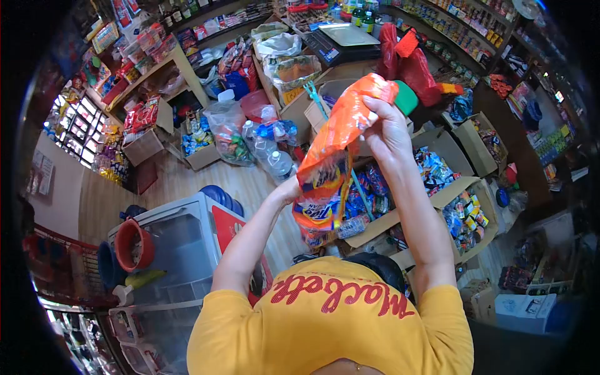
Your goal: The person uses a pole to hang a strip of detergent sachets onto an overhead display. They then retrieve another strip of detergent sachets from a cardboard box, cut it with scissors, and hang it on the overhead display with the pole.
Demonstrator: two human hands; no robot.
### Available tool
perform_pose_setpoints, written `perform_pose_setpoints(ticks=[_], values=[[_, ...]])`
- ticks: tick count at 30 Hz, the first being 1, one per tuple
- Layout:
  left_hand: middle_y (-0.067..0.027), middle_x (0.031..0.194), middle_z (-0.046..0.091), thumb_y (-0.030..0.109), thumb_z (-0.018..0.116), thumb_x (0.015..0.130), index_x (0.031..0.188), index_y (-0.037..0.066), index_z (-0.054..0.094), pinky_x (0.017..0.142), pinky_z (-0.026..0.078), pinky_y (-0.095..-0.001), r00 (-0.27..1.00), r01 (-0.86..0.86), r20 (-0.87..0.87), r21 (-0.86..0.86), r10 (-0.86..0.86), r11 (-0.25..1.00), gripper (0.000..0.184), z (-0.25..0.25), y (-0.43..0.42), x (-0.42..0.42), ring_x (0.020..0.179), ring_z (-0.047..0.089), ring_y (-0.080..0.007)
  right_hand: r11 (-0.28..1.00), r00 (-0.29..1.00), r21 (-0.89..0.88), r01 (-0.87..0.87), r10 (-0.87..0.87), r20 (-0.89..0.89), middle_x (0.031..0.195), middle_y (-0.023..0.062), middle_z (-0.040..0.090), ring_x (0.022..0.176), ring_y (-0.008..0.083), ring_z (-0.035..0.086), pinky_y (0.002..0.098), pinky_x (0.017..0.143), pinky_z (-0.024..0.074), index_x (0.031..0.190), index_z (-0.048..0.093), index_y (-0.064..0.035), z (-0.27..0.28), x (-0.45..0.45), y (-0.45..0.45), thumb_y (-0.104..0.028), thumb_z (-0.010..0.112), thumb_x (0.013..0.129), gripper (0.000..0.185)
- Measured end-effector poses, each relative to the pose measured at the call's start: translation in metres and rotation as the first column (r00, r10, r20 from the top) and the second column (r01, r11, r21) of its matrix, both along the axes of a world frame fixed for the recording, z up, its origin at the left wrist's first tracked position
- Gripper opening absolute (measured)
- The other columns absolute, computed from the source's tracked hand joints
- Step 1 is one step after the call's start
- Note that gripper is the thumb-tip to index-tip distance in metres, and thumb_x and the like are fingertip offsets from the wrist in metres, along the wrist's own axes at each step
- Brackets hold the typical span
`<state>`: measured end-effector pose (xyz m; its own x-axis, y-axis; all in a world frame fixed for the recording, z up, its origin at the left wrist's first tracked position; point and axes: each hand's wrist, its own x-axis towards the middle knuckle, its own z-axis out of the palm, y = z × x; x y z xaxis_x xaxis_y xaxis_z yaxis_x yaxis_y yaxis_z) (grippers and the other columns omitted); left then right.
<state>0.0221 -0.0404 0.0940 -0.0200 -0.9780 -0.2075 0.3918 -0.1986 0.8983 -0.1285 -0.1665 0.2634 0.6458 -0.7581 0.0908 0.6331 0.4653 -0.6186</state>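
Note:
My right hand (pixel 389 131) is closed on the upper part of a crumpled orange plastic bag (pixel 342 125), raised in front of me. My left hand (pixel 291 187) reaches the bag's lower left side, where its fingers are hidden. At the bag's lower end, shiny orange and blue detergent packets (pixel 317 211) hang close to my left hand, partly blurred. Behind them is an open cardboard box with blue packets (pixel 374 181) in it.
Clear plastic bottles (pixel 278 162) and a filled clear bag (pixel 230 131) stand on the floor ahead. A weighing scale (pixel 347 37) is at the back. To the right is a box of small packs (pixel 465 219). A red bowl (pixel 134 244) rests on a glass-topped case (pixel 169 234) at left.

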Motion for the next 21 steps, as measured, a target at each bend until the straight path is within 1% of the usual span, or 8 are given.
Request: perform_pose_setpoints(ticks=[6,8,12,15,16,19,20,21], values=[[-0.0046,0.121,0.05,0.029,0.053,0.087,0.131,0.01,0.037,0.079,0.048,-0.0346,0.967,0.151,0.199,0.057,-0.159,0.987,0.051,-0.032,0.004,-0.016,0.106,0.05,-0.0151,1.0,0.998,-0.023,0.016,-0.017,-0.062,0.091,0.0094,0.056,0.077,0.0208,0.061,0.0354,0.071,0.0528,0.103,0.044,0.0001,0.006,0.001,0.004,0.01,0.06,0.068,0.039],[-0.0035,0.112,0.055,0.038,0.051,0.086,0.126,0.011,0.044,0.075,0.049,-0.0338,0.947,0.097,0.312,-0.036,-0.081,0.995,0.049,-0.038,0.006,-0.024,0.098,0.054,-0.0153,0.998,0.995,-0.058,-0.005,-0.001,-0.103,0.094,0.0086,0.059,0.082,0.0201,0.062,0.0346,0.075,0.052,0.105,0.048,-0.001,0.001,0.0,0.004,0.006,0.059,0.071,0.036],[-0.0068,0.102,0.06,0.039,0.048,0.087,0.114,0.005,0.053,0.074,0.049,-0.0345,0.974,-0.031,0.227,0.085,0.011,0.996,0.044,-0.03,0.001,-0.021,0.09,0.059,-0.017,0.979,0.984,-0.201,-0.022,-0.015,-0.178,0.088,0.0085,0.059,0.075,0.0185,0.061,0.0323,0.07,0.0519,0.097,0.049,-0.0001,0.01,-0.005,0.005,0.008,0.06,0.064,0.036],[-0.0128,0.103,0.06,0.043,0.045,0.087,0.116,-0.001,0.05,0.073,0.05,-0.0341,0.996,0.087,-0.045,0.164,-0.081,0.983,0.053,-0.034,0.0,-0.008,0.09,0.06,-0.022,0.939,0.966,-0.28,-0.202,0.144,-0.215,0.086,0.0087,0.06,0.073,0.0179,0.061,0.0302,0.069,0.0512,0.098,0.051,0.0015,0.019,-0.013,0.002,0.009,0.061,0.055,0.045],[-0.018,0.116,0.052,0.056,0.045,0.083,0.122,-0.003,0.041,0.084,0.045,-0.039,0.963,0.203,-0.217,0.196,-0.16,0.959,0.07,-0.037,0.0,-0.008,0.103,0.053,-0.0268,0.909,0.949,-0.305,-0.284,0.22,-0.227,0.087,0.0087,0.061,0.074,0.0176,0.061,0.03,0.069,0.0511,0.1,0.051,0.0018,0.024,-0.018,0.001,0.009,0.061,0.054,0.048],[-0.0202,0.118,0.051,0.059,0.04,0.083,0.126,-0.003,0.037,0.088,0.041,-0.042,0.837,0.28,-0.547,0.443,0.009,0.852,0.075,-0.045,0.002,-0.033,0.106,0.051,-0.0292,0.811,0.898,-0.393,-0.433,0.35,-0.267,0.094,0.0081,0.061,0.079,0.0165,0.061,0.0285,0.074,0.05,0.109,0.05,0.0021,0.033,-0.034,0.009,0.006,0.062,0.049,0.061],[-0.0182,0.126,0.045,0.062,0.037,0.083,0.132,0.003,0.031,0.094,0.037,-0.0457,0.768,0.251,-0.61,0.569,0.197,0.783,0.077,-0.044,-0.001,-0.049,0.112,0.047,-0.0287,0.787,0.885,-0.408,-0.462,0.378,-0.273,0.094,0.0078,0.061,0.08,0.0164,0.061,0.0284,0.075,0.0496,0.11,0.051,0.0019,0.033,-0.042,0.012,0.005,0.062,0.049,0.062],[-0.0206,0.128,0.042,0.067,0.031,0.08,0.133,0.004,0.03,0.096,0.033,-0.0476,0.719,0.196,-0.681,0.391,0.139,0.899,0.082,-0.057,-0.003,-0.06,0.115,0.044,-0.0322,0.762,0.871,-0.425,-0.489,0.403,-0.279,0.094,0.0074,0.061,0.082,0.0163,0.061,0.0284,0.076,0.0492,0.11,0.051,0.0017,0.032,-0.05,0.014,0.005,0.063,0.049,0.063]])
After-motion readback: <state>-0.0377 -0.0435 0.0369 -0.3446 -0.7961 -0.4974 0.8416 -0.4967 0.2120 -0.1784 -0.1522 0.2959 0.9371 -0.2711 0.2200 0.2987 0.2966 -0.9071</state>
